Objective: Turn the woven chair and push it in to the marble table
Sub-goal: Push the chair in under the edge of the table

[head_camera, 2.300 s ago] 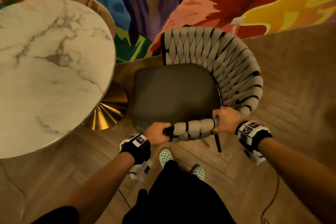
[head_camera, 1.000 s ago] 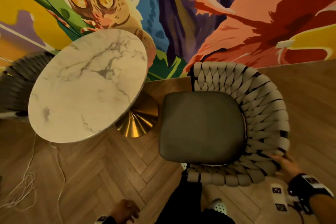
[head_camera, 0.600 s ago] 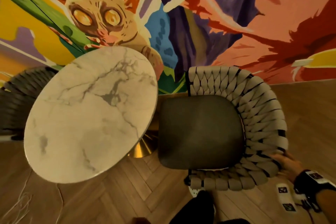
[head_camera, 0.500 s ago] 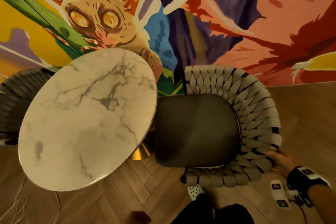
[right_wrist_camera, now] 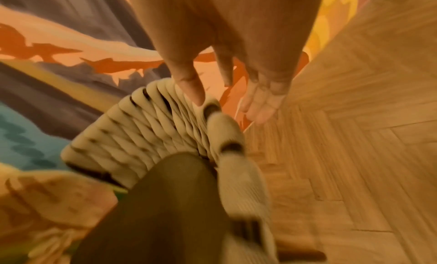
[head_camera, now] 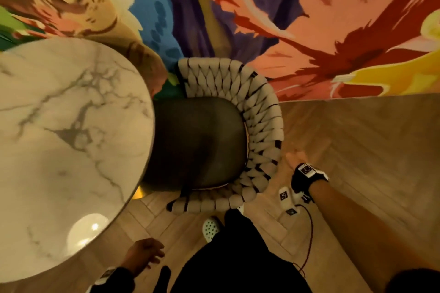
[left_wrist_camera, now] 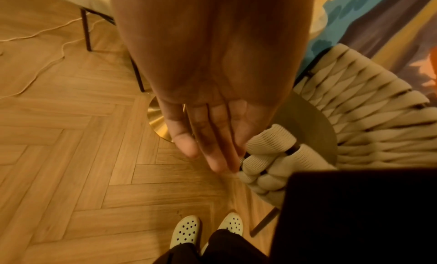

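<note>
The woven chair [head_camera: 262, 126] has a cream rope back and a dark seat cushion [head_camera: 197, 143]. Its seat front is tucked under the edge of the round white marble table [head_camera: 66, 140], with the open side facing the table. My right hand [head_camera: 294, 158] is open, fingers spread, just off the outer right side of the chair back [right_wrist_camera: 170, 129]; the right wrist view shows a small gap between fingers and rope. My left hand [head_camera: 142, 253] hangs low by the table's near edge, fingers straight in the left wrist view [left_wrist_camera: 208, 137], holding nothing.
A painted mural wall [head_camera: 309, 31] stands right behind the chair and table. The table's gold base [left_wrist_camera: 158, 124] sits on herringbone wood floor [head_camera: 357, 150]. My feet in white clogs [left_wrist_camera: 187, 230] stand behind the chair. A thin cord [left_wrist_camera: 35, 71] lies on the floor to the left.
The chair has slid left until its seat went under the table edge. My right hand, which pressed on the chair back, has come off it. The left hand stayed down and free.
</note>
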Motion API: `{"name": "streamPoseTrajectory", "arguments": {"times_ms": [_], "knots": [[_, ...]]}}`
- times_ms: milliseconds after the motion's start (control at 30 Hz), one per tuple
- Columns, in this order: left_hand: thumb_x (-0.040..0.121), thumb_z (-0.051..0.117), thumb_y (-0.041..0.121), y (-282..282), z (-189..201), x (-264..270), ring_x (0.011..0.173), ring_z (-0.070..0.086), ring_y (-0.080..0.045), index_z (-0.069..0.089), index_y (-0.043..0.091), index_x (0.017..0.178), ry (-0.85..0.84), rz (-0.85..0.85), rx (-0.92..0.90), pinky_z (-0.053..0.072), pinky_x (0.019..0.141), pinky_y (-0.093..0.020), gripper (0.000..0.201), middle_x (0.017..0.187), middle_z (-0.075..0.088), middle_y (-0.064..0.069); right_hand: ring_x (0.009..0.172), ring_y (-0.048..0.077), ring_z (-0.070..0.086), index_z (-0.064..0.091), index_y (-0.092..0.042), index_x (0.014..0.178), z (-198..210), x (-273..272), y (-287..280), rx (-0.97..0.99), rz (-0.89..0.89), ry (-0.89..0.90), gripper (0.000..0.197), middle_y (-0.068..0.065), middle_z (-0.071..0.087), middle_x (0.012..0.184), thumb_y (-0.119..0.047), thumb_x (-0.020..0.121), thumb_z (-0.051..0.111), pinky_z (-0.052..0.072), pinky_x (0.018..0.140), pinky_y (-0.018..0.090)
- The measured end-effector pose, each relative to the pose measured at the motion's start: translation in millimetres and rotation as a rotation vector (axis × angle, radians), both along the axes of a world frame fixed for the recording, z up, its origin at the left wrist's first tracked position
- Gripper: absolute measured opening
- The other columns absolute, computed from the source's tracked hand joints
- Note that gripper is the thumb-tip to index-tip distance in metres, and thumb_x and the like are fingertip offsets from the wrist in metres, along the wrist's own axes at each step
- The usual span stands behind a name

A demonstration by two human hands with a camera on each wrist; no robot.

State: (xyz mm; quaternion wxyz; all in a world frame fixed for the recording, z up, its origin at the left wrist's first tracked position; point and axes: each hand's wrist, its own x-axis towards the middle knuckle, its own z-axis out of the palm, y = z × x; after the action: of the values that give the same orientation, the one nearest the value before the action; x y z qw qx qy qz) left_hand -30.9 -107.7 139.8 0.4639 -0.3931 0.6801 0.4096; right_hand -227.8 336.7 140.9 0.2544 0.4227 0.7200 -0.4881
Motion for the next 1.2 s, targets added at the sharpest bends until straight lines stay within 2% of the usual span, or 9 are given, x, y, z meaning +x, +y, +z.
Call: {"name": "streamPoseTrajectory", "arguments": {"times_ms": [133, 200, 267, 367, 500, 633, 867, 1133, 1200], "knots": [[0.094, 0.049, 0.002, 8.4, 12.1, -11.4, 0.048, 0.061, -0.02, 0.068, 0.002, 0.08, 0.009, 0.124, -0.021, 0.04, 0.05, -0.023, 0.023, 0.057, 0.072, -0.006, 0.123, 0.037, 0.05, 0.042, -0.003, 0.136, 10.1, -80.0, 19.2, 0.039, 0.015, -0.006, 0.053, 0.021, 0.05, 0.137, -0.022, 0.089, 0.055, 0.044, 0.096, 0.038], [0.094, 0.051, 0.003, 9.6, 19.7, -10.2, 0.045, 0.061, -0.019, 0.069, 0.0, 0.079, 0.016, 0.196, -0.046, 0.04, 0.051, -0.023, 0.024, 0.056, 0.071, -0.007, 0.111, 0.037, 0.058, 0.046, -0.016, 0.135, -23.4, -113.0, 35.0, 0.059, 0.094, -0.047, 0.073, 0.017, 0.057, 0.132, -0.037, 0.069, 0.069, 0.05, 0.094, 0.045], [0.094, 0.052, 0.004, 10.1, 24.0, -3.9, 0.046, 0.061, -0.021, 0.069, -0.005, 0.084, -0.015, 0.272, -0.07, 0.04, 0.052, -0.024, 0.022, 0.057, 0.071, -0.01, 0.105, 0.039, 0.06, 0.049, -0.014, 0.132, -63.8, -140.4, 38.5, 0.103, 0.221, -0.067, 0.069, 0.018, 0.059, 0.128, -0.039, 0.07, 0.066, 0.05, 0.093, 0.05], [0.095, 0.05, 0.002, 21.2, 23.7, 6.9, 0.051, 0.064, -0.028, 0.063, -0.011, 0.104, -0.083, 0.375, -0.035, 0.045, 0.055, -0.028, 0.021, 0.074, 0.069, -0.02, 0.114, 0.045, 0.052, 0.045, 0.001, 0.131, -24.3, -162.2, -8.4, 0.23, 0.371, -0.052, 0.046, 0.024, 0.054, 0.13, -0.021, 0.09, 0.048, 0.041, 0.101, 0.053], [0.093, 0.053, 0.005, 46.6, 3.6, -36.8, 0.076, 0.061, -0.03, 0.042, 0.018, 0.135, -0.093, 0.501, 0.001, 0.05, 0.058, -0.034, 0.045, 0.112, 0.058, -0.018, 0.114, 0.041, 0.052, 0.034, -0.009, 0.142, -22.1, -175.3, -15.6, 0.224, 0.344, -0.009, 0.054, 0.022, 0.048, 0.138, -0.017, 0.09, 0.045, 0.043, 0.101, 0.048], [0.087, 0.06, -0.002, 77.1, -20.1, -86.9, 0.095, 0.055, -0.031, 0.031, 0.024, 0.143, -0.055, 0.405, 0.012, 0.054, 0.063, -0.041, 0.069, 0.109, 0.056, -0.014, 0.12, 0.042, 0.05, 0.021, -0.03, 0.148, -27.9, -176.7, -14.3, 0.142, 0.413, 0.079, 0.069, 0.019, 0.043, 0.144, -0.012, 0.088, 0.05, 0.043, 0.103, 0.048], [0.083, 0.056, 0.003, 79.8, -23.0, -92.7, 0.085, 0.054, -0.027, 0.032, 0.03, 0.142, -0.02, 0.091, -0.165, 0.05, 0.066, -0.031, 0.069, 0.124, 0.056, -0.016, 0.129, 0.04, 0.042, 0.007, -0.026, 0.15, -22.3, -142.4, -20.5, 0.167, 0.471, 0.116, 0.067, 0.017, 0.037, 0.149, -0.028, 0.095, 0.046, 0.035, 0.107, 0.045], [0.085, 0.059, 0.004, 84.5, -18.9, -73.6, 0.117, 0.056, -0.033, 0.023, 0.023, 0.147, 0.063, -0.069, -0.185, 0.049, 0.088, -0.034, 0.074, 0.137, 0.052, -0.018, 0.129, 0.041, 0.042, 0.006, -0.032, 0.149, -28.3, -123.5, -13.4, 0.174, 0.491, 0.093, 0.075, 0.016, 0.034, 0.151, -0.014, 0.091, 0.049, 0.037, 0.105, 0.045], [0.086, 0.057, 0.006, 80.4, -18.0, -73.5, 0.101, 0.062, -0.032, 0.019, 0.028, 0.147, 0.047, -0.079, -0.144, 0.05, 0.073, -0.031, 0.075, 0.136, 0.053, -0.018, 0.127, 0.041, 0.045, 0.014, -0.025, 0.149, -28.9, -121.0, -14.9, 0.167, 0.435, 0.071, 0.071, 0.017, 0.039, 0.148, -0.019, 0.09, 0.052, 0.038, 0.104, 0.047]]}}
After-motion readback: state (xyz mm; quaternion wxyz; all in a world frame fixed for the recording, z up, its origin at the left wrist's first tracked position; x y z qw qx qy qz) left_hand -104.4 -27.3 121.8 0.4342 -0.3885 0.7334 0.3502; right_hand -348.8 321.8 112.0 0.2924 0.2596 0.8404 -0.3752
